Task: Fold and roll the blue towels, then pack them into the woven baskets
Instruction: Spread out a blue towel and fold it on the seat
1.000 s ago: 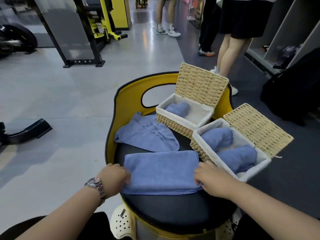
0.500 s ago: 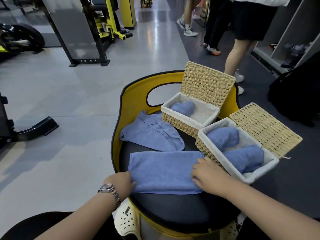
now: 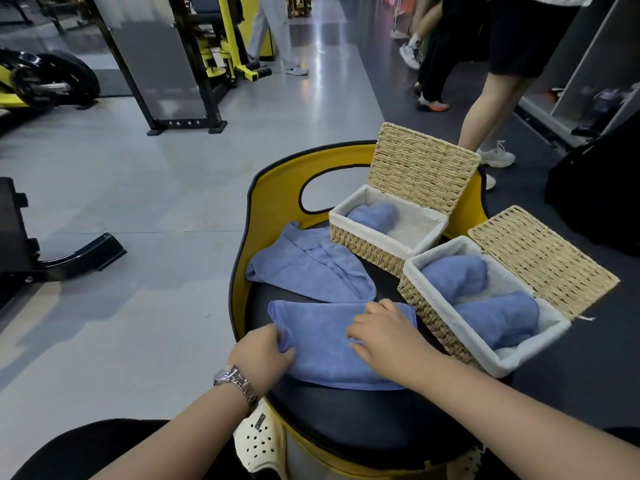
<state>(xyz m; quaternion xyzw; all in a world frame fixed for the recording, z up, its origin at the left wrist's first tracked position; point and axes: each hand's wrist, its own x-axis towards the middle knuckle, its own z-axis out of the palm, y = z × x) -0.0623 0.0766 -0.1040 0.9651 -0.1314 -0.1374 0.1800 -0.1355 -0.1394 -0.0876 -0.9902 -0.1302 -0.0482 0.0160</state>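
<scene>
A folded blue towel (image 3: 322,344) lies across the black seat (image 3: 346,417) in front of me. My left hand (image 3: 261,351) grips its left end, which is lifted and curling inward. My right hand (image 3: 384,336) rests on the towel's right half with fingers bent on the cloth. A second, loose blue towel (image 3: 308,268) lies behind it. The far woven basket (image 3: 363,242) holds one rolled blue towel (image 3: 374,216). The near woven basket (image 3: 436,323) holds two rolled blue towels (image 3: 457,277), (image 3: 498,317). Both lids stand open.
The seat has a yellow backrest (image 3: 266,188) with a handle hole. Gym machines (image 3: 166,64) stand at the far left, a black machine foot (image 3: 79,256) lies on the grey floor. People's legs (image 3: 485,105) stand behind the baskets. Shelving (image 3: 585,74) is at the right.
My right hand has slid left onto the middle of the towel. My left hand has lifted the towel's left end and turned it inward. The camera has shifted slightly.
</scene>
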